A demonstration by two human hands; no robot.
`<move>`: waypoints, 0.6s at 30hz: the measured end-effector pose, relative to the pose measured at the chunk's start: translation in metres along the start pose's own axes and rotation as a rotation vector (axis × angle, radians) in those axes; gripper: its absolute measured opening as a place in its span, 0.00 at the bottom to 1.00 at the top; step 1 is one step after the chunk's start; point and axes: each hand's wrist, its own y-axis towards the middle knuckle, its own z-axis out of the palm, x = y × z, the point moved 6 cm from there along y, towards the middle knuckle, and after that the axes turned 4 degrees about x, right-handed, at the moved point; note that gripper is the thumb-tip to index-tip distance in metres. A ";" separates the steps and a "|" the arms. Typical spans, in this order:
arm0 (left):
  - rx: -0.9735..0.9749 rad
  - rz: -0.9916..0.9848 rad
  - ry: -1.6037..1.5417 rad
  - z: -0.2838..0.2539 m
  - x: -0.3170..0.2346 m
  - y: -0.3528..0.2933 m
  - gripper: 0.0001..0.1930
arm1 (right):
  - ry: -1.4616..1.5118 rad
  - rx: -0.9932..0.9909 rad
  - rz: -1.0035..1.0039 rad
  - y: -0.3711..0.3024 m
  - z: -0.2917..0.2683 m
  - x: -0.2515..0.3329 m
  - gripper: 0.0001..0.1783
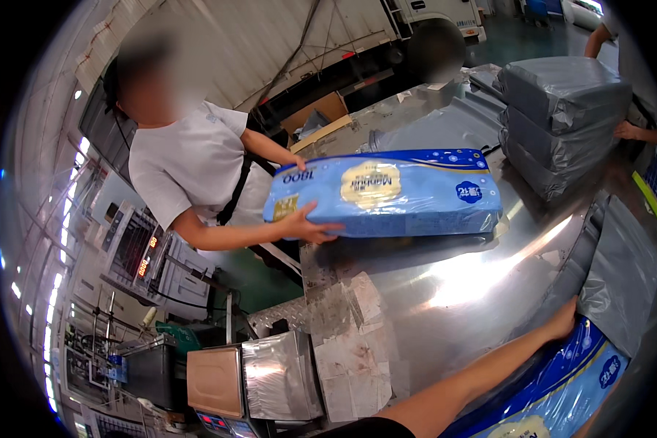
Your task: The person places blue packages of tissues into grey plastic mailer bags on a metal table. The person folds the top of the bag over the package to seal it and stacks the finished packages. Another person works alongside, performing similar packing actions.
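At the lower right, my left hand (pixel 564 319) is closed on the mouth of a grey plastic mailing bag (pixel 624 274). One end of a blue plastic-wrapped pack of tissues (pixel 562 387) lies inside the bag; the rest sticks out toward me. A sliver of skin along the pack's right side seems to be my right arm, its hand hidden. Across the table, a co-worker in a white T-shirt (pixel 186 160) holds a similar blue tissue pack (pixel 416 190) with both hands, over grey plastic.
Grey wrapped parcels (pixel 562 95) are stacked at the far right, beside another person's hand (pixel 628 131). More grey bags (pixel 438 131) lie on the shiny metal table (pixel 431 343). A weighing scale (pixel 215 376) stands at lower left. A truck (pixel 233 44) is parked behind.
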 end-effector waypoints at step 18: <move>0.322 -0.316 0.382 -0.062 -0.054 -0.080 0.18 | 0.434 0.199 0.117 -0.004 0.013 0.044 0.25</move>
